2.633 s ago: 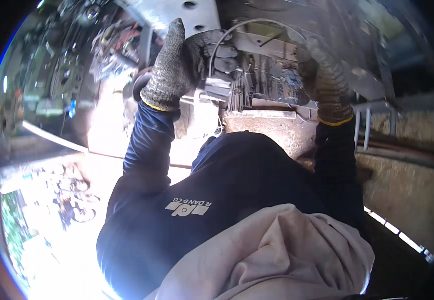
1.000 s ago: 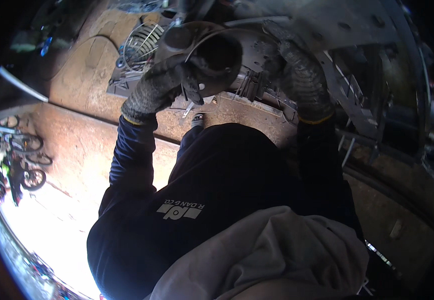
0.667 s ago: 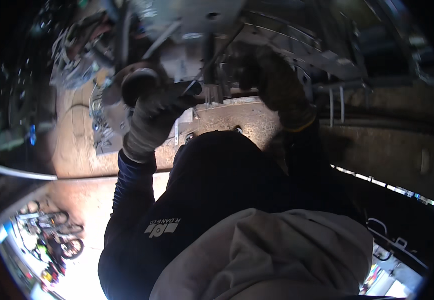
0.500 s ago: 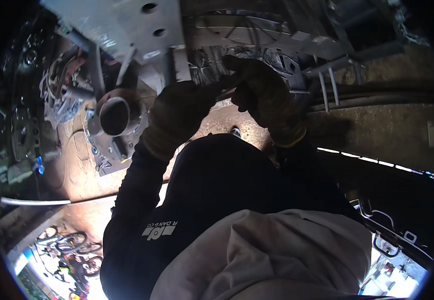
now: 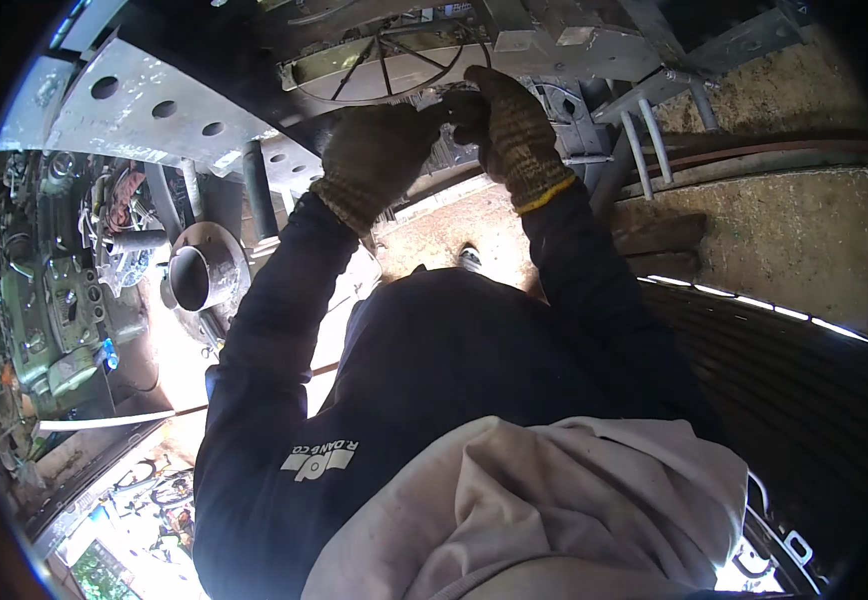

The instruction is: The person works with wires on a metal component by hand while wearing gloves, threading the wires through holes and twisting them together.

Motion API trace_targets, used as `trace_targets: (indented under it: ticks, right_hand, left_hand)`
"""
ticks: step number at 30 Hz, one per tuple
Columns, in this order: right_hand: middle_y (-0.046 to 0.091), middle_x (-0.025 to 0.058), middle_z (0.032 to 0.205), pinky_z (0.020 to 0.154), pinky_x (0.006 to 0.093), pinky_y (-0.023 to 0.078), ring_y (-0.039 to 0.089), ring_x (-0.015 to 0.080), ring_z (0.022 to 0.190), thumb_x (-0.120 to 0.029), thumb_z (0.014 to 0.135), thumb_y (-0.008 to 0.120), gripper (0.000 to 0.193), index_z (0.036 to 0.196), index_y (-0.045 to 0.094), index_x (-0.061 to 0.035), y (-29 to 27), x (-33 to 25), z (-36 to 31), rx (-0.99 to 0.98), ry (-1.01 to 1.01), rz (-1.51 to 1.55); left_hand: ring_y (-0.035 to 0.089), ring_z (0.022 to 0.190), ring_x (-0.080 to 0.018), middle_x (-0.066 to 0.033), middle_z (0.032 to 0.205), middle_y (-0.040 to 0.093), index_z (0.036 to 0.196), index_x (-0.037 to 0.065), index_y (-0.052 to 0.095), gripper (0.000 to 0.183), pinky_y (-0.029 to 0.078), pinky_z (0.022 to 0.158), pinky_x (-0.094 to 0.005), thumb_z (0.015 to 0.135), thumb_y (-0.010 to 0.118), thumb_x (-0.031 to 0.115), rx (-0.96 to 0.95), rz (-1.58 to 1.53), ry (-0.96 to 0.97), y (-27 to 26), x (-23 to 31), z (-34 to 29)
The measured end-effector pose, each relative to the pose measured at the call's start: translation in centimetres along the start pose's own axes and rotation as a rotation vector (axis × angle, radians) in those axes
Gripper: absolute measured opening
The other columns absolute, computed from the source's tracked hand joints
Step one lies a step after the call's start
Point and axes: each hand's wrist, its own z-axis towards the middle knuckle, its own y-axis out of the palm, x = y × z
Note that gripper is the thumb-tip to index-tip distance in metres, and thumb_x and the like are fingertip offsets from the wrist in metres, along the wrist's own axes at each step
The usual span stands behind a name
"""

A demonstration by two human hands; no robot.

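Both of my hands wear dirty knitted work gloves and are raised close together at the top middle. My left hand (image 5: 379, 155) is curled with its fingers turned inward, toward the right hand. My right hand (image 5: 516, 135), with a yellow cuff edge, is bent round with one finger or thumb pointing up. A small dark thing seems to be between them; its kind cannot be made out. Just beyond the hands shows a thin dark ring with spokes (image 5: 382, 68), in front of a metal bench frame. Below the hands a shoe tip (image 5: 470, 257) shows on the floor.
A grey steel beam with round holes (image 5: 159, 105) juts in at upper left. Under it stands a short wide pipe with a flange (image 5: 192, 277). Greenish machinery (image 5: 54, 310) lines the left. Two thin metal rods (image 5: 647, 148) stick out at right, beside a brown wall (image 5: 794, 235).
The view has shifted and brightened. Both hands now sit higher in the picture, with arms stretched further forward. The holed beam appears further left, and the spoked ring shows more clearly.
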Motion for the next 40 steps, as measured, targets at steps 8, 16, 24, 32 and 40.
trace_targets:
  ticks: [8,16,24,32,40]
  right_hand:
    - [0.074,0.0147,0.09,0.054,0.0316,0.057,0.072,0.0227,0.07,-0.026,0.101,0.062,0.028,0.109,0.062,0.0005,1.0,0.6,2.8,0.005,-0.006,0.014]
    - [0.069,0.0068,0.081,0.049,0.0264,0.047,0.059,0.0145,0.058,-0.029,0.099,0.064,0.026,0.102,0.065,-0.0032,2.0,-0.9,3.8,0.111,0.027,-0.103]
    - [0.069,0.0104,0.077,0.05,0.0343,0.052,0.064,0.02,0.057,-0.041,0.102,0.057,0.04,0.099,0.065,-0.0015,1.4,0.2,6.5,0.259,-0.007,-0.332]
    - [0.069,0.0077,0.113,0.094,0.0313,0.054,0.066,0.0196,0.104,-0.023,0.102,0.061,0.028,0.122,0.063,-0.0039,-0.5,3.6,6.1,-0.276,-0.006,0.341]
    - [0.066,0.0102,0.128,0.11,0.0379,0.047,0.06,0.0245,0.121,-0.034,0.102,0.063,0.043,0.134,0.057,-0.007,-0.7,4.0,7.1,-0.329,0.064,0.315]
  left_hand:
    - [0.067,0.078,-0.0294,-0.0094,0.083,0.066,0.111,0.018,0.072,0.022,0.054,0.068,-0.0447,0.099,0.058,0.029,-0.144,0.014,0.024,0.2,-4.0,1.7]
    - [0.07,0.082,-0.0312,-0.0099,0.089,0.07,0.111,0.015,0.07,0.025,0.056,0.07,-0.0455,0.099,0.057,0.032,-0.045,-0.146,-0.003,0.9,-3.9,2.6]
    - [0.07,0.079,-0.0326,-0.0116,0.083,0.069,0.106,0.011,0.064,0.022,0.056,0.067,-0.0468,0.099,0.056,0.031,-0.034,-0.207,-0.013,1.5,-5.2,4.3]
    - [0.07,0.076,-0.033,-0.0114,0.081,0.069,0.107,0.012,0.062,0.024,0.055,0.064,-0.0469,0.101,0.053,0.033,-0.121,-0.185,-0.054,1.6,-4.4,5.5]
    - [0.073,0.079,-0.0331,-0.0128,0.086,0.073,0.126,0.017,0.061,0.04,0.057,0.066,-0.0465,0.102,0.048,0.047,-0.314,-0.111,0.127,1.3,-6.9,6.6]
